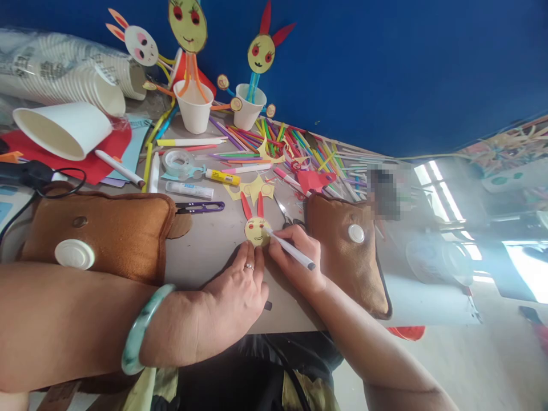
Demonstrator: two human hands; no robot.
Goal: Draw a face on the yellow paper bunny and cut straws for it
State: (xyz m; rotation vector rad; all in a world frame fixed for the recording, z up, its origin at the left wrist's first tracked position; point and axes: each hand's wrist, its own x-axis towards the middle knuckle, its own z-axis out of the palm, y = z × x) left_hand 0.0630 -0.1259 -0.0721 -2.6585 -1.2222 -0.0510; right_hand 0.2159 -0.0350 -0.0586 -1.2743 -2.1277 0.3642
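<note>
A small yellow paper rabbit face (254, 230) with red ears and a drawn smile lies on the grey table. My left hand (237, 288) rests on its lower edge, fingers stretched out flat. Between the fingers of my right hand (306, 251) is a white marker pen (295, 253), its tip touching the face near the eye on the right. A dark pen cap (268, 306) sits beside my left hand. Just behind the face are yellow paper scraps (240, 189) and partly hidden scissors (287, 216).
Brown cushions (124, 228) (342, 257) flank the work spot. Purple-handled thread snips (201, 207), a glue stick (189, 190), clear tape (177, 164) and markers lie behind. Finished paper figures stand in white cups (194, 111) before a blue wall (363, 74). Stacked cups (85, 85) are at left.
</note>
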